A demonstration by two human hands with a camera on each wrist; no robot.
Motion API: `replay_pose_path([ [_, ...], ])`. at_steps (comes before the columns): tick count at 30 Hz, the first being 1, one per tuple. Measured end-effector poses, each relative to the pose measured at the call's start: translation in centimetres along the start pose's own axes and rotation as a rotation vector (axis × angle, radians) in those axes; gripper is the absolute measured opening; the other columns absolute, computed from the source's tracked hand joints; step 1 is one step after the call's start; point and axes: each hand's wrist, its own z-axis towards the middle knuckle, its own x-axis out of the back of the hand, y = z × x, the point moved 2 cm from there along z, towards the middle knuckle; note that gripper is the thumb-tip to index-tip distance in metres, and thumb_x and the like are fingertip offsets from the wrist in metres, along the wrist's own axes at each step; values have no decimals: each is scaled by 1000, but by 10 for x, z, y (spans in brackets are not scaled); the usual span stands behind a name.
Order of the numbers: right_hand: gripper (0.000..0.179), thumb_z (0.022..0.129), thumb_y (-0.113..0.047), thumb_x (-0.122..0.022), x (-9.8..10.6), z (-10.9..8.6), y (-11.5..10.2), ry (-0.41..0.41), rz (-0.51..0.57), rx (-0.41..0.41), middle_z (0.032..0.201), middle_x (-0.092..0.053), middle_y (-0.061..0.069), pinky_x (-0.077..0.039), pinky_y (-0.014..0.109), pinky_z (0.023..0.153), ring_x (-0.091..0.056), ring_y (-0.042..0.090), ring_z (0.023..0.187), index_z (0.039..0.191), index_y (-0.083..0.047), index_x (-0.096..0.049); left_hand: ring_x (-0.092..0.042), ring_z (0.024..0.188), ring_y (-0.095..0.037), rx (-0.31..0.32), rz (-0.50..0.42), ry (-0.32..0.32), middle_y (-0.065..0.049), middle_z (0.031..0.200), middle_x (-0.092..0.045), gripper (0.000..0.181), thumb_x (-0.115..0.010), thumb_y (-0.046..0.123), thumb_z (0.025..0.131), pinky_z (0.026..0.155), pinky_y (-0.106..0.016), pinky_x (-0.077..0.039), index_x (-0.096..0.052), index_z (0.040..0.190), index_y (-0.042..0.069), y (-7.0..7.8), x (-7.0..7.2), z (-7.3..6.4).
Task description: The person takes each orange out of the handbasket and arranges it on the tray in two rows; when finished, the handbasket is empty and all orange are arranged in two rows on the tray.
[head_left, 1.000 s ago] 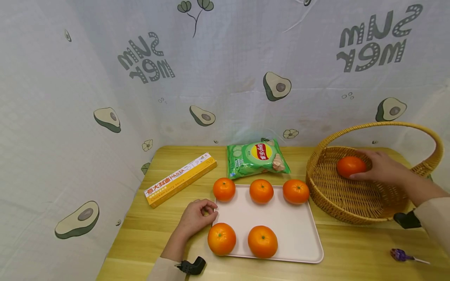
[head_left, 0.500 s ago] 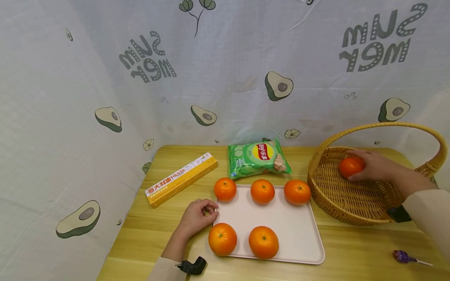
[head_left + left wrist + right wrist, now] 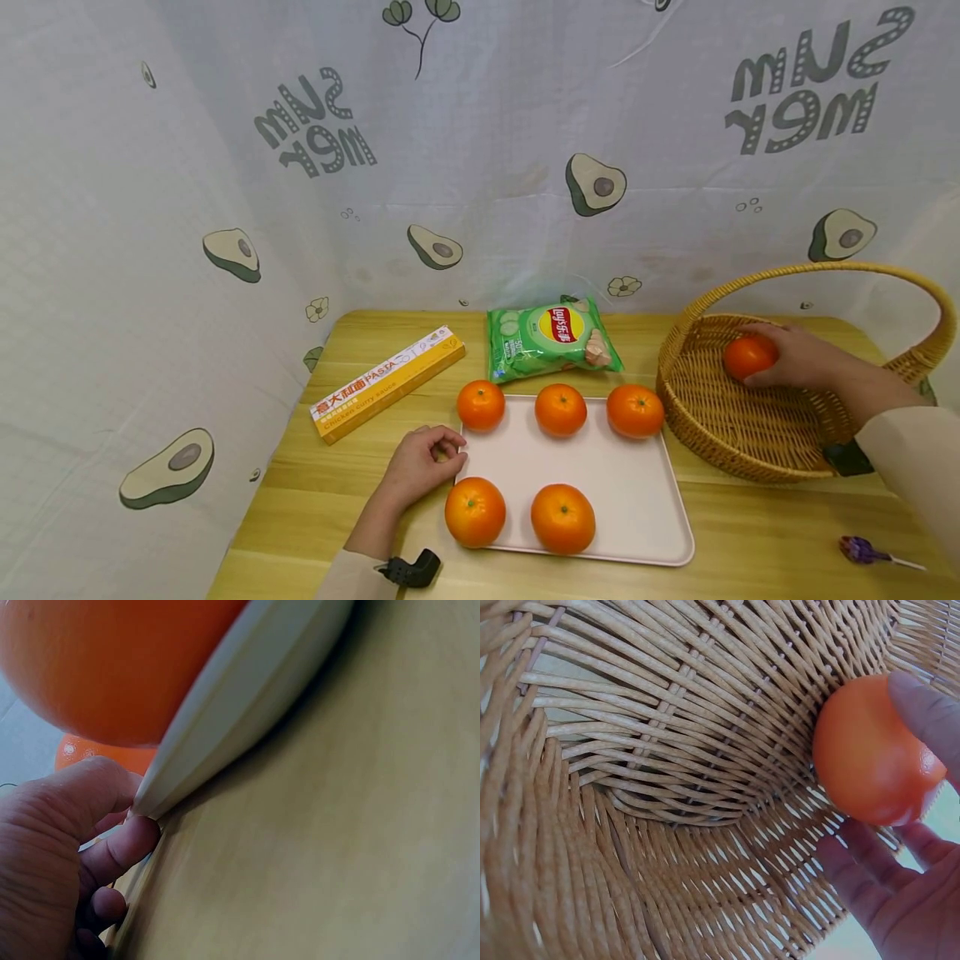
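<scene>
In the head view my right hand (image 3: 797,357) is inside the wicker basket (image 3: 723,446), gripping a smooth orange (image 3: 750,357) near the far wall. The right wrist view shows the thumb on one side of that orange (image 3: 874,750) and fingers on the other. My left hand (image 3: 422,462) pinches the left edge of the pale pink tray (image 3: 630,483) between thumb and forefinger. On the tray, three oranges (image 3: 561,410) line the far edge. Two more (image 3: 562,518) lie along the near edge, one at the left corner close to my left hand.
Behind the tray lies a green chip bag (image 3: 551,337). A yellow pasta box (image 3: 386,383) sits at the left. The basket's tall handle (image 3: 825,268) arches over its opening. A purple-wrapped lollipop (image 3: 862,550) lies at front right. A printed curtain (image 3: 510,167) hangs behind the table.
My right hand and the orange have shifted slightly within the basket, and the right forearm has moved a little left. The left hand stays at the tray's edge.
</scene>
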Motion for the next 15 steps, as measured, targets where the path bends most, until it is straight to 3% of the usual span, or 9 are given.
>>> replay_pose_path([
  [6,82,79,-31,-86,1,-1,-1,21,-27,21,119,-55,43,-51,65,80,-57,54,102,137,10,-45,-50,74,-7,1,-3,-7,14,80,-64,13,-79,29,86,66,-20,-43,-73,97,25,0,0,0],
  [15,82,79,-32,-86,1,-1,-4,27,-41,27,121,-56,43,-50,65,81,-56,55,104,136,10,-46,-50,74,-7,-11,-7,-4,14,79,-64,13,-79,29,86,67,-21,-42,-73,97,26,-1,0,1],
])
